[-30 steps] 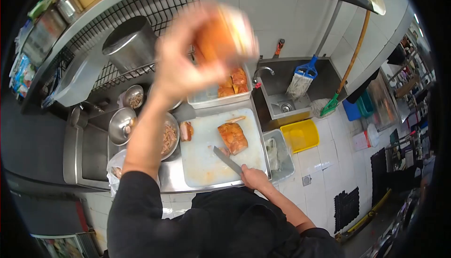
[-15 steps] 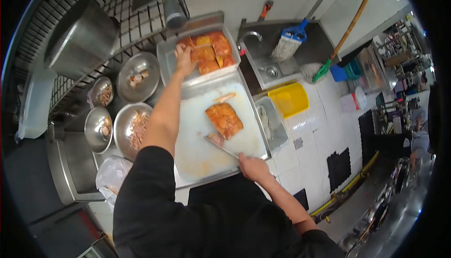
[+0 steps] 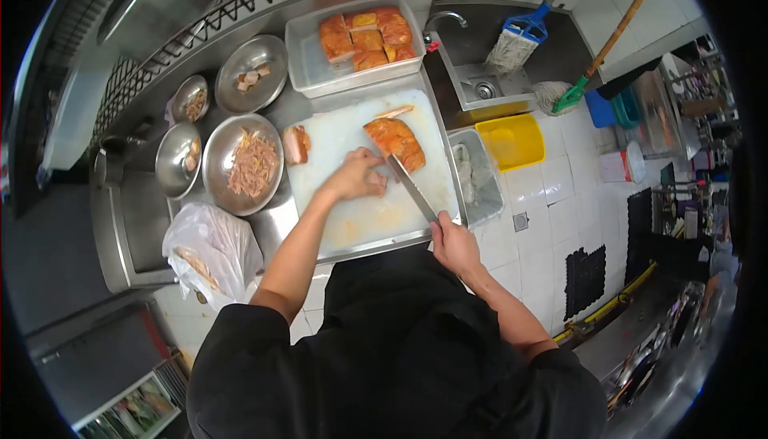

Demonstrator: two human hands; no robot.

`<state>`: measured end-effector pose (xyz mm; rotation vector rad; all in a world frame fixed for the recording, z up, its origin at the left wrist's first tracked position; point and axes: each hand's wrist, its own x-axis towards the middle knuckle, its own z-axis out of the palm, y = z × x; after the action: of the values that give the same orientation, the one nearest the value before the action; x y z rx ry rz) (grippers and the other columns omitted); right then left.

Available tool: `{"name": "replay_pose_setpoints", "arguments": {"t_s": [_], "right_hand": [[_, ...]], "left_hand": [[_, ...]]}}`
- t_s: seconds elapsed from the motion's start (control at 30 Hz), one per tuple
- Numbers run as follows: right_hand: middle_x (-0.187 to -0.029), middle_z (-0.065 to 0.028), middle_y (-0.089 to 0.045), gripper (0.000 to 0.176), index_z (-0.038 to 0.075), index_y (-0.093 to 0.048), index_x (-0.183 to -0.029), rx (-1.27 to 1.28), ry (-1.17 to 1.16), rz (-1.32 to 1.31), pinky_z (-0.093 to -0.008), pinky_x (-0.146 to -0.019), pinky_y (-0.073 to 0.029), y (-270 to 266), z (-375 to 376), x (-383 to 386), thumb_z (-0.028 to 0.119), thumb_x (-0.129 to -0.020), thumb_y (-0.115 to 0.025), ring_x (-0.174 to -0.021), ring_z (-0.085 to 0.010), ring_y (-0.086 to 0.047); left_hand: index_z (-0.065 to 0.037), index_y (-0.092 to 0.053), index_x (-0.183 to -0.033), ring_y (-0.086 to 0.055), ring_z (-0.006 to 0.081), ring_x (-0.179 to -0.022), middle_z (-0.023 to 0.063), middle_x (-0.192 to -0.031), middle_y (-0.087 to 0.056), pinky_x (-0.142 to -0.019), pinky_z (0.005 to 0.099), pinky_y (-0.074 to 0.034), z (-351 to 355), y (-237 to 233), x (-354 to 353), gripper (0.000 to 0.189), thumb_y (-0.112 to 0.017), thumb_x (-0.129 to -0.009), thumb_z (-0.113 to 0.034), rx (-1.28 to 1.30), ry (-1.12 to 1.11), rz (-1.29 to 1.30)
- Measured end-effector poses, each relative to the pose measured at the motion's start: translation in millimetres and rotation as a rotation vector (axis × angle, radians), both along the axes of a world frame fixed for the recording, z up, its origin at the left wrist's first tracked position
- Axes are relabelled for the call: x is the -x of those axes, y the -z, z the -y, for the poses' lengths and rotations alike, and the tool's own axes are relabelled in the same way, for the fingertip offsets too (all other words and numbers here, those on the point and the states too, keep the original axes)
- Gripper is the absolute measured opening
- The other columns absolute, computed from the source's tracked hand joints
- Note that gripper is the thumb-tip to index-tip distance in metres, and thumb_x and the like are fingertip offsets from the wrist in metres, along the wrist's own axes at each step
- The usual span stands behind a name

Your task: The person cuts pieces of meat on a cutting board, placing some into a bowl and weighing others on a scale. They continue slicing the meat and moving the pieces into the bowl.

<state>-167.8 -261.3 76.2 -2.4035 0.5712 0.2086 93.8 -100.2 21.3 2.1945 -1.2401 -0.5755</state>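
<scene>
On the white cutting board (image 3: 360, 219), my left hand (image 3: 356, 177) is closed, its fingertips on a small pale meat piece (image 3: 378, 185). My right hand (image 3: 454, 243) grips the handle of a knife (image 3: 414, 193). The blade's tip end lies against the lower left edge of an orange-brown meat slab (image 3: 397, 143). Above the slab rests a thin meat strip (image 3: 394, 111). Another meat chunk (image 3: 296, 145) sits at the board's left edge. Behind the board, a plastic container (image 3: 352, 81) holds several orange meat slabs (image 3: 366, 39).
Left of the board are steel bowls, one with shredded meat (image 3: 253, 165), and a plastic bag (image 3: 210, 251). To the right stand a grey bin (image 3: 482, 199), a yellow tub (image 3: 512, 141) and a sink (image 3: 488, 83). A wire rack (image 3: 184, 27) overhangs the upper left.
My left hand has left the meat container and come down onto the board. The knife has moved up to the slab's edge. The camera view has shifted, and the left meat chunk now shows.
</scene>
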Motion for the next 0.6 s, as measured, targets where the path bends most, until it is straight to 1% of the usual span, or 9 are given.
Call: {"name": "replay_pose_setpoints", "arguments": {"t_s": [0.07, 0.1, 0.13, 0.2, 0.37, 0.43, 0.5, 0.53, 0.6], "right_hand": [[-0.069, -0.0251, -0.066, 0.015, 0.004, -0.050, -0.101, 0.005, -0.014, 0.058, -0.0598, -0.062, -0.050, 4.8, 6.3, -2.8, 0.020, -0.101, -0.053, -0.066, -0.0496, -0.065], [-0.069, -0.0251, -0.066, 0.015, 0.004, -0.050, -0.101, -0.010, -0.068, 0.056, -0.0598, -0.062, -0.050, 7.1, 10.8, -2.0, 0.020, -0.101, -0.053, -0.066, -0.0496, -0.065], [-0.070, -0.0253, -0.066, 0.015, 0.004, -0.049, -0.102, -0.007, -0.111, 0.062, -0.0600, -0.062, -0.050, 6.7, 12.3, -8.1, 0.019, -0.101, -0.052, -0.068, -0.0498, -0.065], [-0.072, -0.0256, -0.066, 0.015, 0.004, -0.049, -0.103, -0.015, -0.177, 0.066, -0.0603, -0.063, -0.050, 6.6, 12.5, -16.8, 0.018, -0.101, -0.052, -0.069, -0.0500, -0.065], [-0.077, -0.0252, -0.068, 0.016, 0.001, -0.048, -0.106, -0.010, -0.289, 0.011, -0.0598, -0.069, -0.050, -3.2, 3.3, -24.6, 0.015, -0.099, -0.051, -0.074, -0.0495, -0.066], [-0.077, -0.0249, -0.068, 0.015, 0.001, -0.048, -0.107, -0.005, -0.303, 0.035, -0.0596, -0.070, -0.050, -4.1, -2.2, -24.2, 0.013, -0.098, -0.051, -0.074, -0.0492, -0.066], [-0.077, -0.0246, -0.068, 0.015, 0.001, -0.048, -0.107, 0.007, -0.307, 0.061, -0.0594, -0.071, -0.050, -4.2, -6.1, -25.8, 0.011, -0.096, -0.051, -0.074, -0.0490, -0.066], [-0.077, -0.0249, -0.068, 0.016, 0.001, -0.048, -0.107, 0.030, -0.333, 0.032, -0.0590, -0.070, -0.051, -1.7, -7.5, -28.7, 0.009, -0.095, -0.051, -0.074, -0.0489, -0.066], [-0.077, -0.0253, -0.068, 0.016, 0.001, -0.048, -0.108, 0.063, -0.352, 0.000, -0.0587, -0.070, -0.051, 8.6, -10.8, -34.1, 0.008, -0.093, -0.051, -0.074, -0.0488, -0.067]], "left_hand": [[-0.006, -0.069, -0.115, -0.051, 0.0355, -0.120, 0.0112, -0.122, -0.061, -0.107, 0.0421, -0.042, 1.1, -5.0, 29.2, 0.042, -0.081, -0.076, -0.017, -0.106, -0.030, -0.060], [-0.007, -0.068, -0.112, -0.053, 0.0336, -0.113, 0.0097, -0.111, -0.061, -0.104, 0.0410, -0.045, -4.2, -6.9, 44.7, 0.040, -0.083, -0.075, -0.013, -0.014, -0.092, 0.033], [-0.007, -0.068, -0.112, -0.053, 0.0336, -0.113, 0.0097, -0.111, -0.061, -0.104, 0.0410, -0.045, -11.4, -7.3, 53.1, 0.040, -0.083, -0.075, -0.013, -0.022, -0.121, 0.032], [-0.007, -0.068, -0.109, -0.053, 0.0342, -0.115, 0.0098, -0.115, -0.062, -0.102, 0.0419, -0.046, -28.2, -7.6, 68.9, 0.033, -0.081, -0.078, -0.010, 0.134, -0.240, 0.123], [-0.006, -0.068, -0.110, -0.054, 0.0343, -0.119, 0.0109, -0.119, -0.062, -0.101, 0.0424, -0.047, -77.5, 5.4, 115.7, 0.031, -0.079, -0.081, -0.010, 0.230, -0.351, 0.188], [-0.005, -0.068, -0.111, -0.054, 0.0345, -0.120, 0.0113, -0.121, -0.062, -0.101, 0.0426, -0.048, -81.4, 10.1, 119.9, 0.031, -0.078, -0.082, -0.010, 0.268, -0.362, 0.202], [-0.004, -0.068, -0.113, -0.055, 0.0351, -0.120, 0.0126, -0.122, -0.062, -0.102, 0.0424, -0.048, -78.7, 10.7, 113.5, 0.033, -0.079, -0.083, -0.012, 0.263, -0.461, 0.237], [-0.004, -0.068, -0.113, -0.055, 0.0351, -0.120, 0.0126, -0.122, -0.062, -0.102, 0.0424, -0.048, -73.6, 8.3, 110.3, 0.033, -0.079, -0.083, -0.012, 0.274, -0.460, 0.239], [-0.003, -0.068, -0.114, -0.055, 0.0359, -0.120, 0.0141, -0.124, -0.062, -0.102, 0.0429, -0.048, -61.6, 4.8, 106.8, 0.035, -0.078, -0.082, -0.012, 0.198, -0.552, 0.150]]}}
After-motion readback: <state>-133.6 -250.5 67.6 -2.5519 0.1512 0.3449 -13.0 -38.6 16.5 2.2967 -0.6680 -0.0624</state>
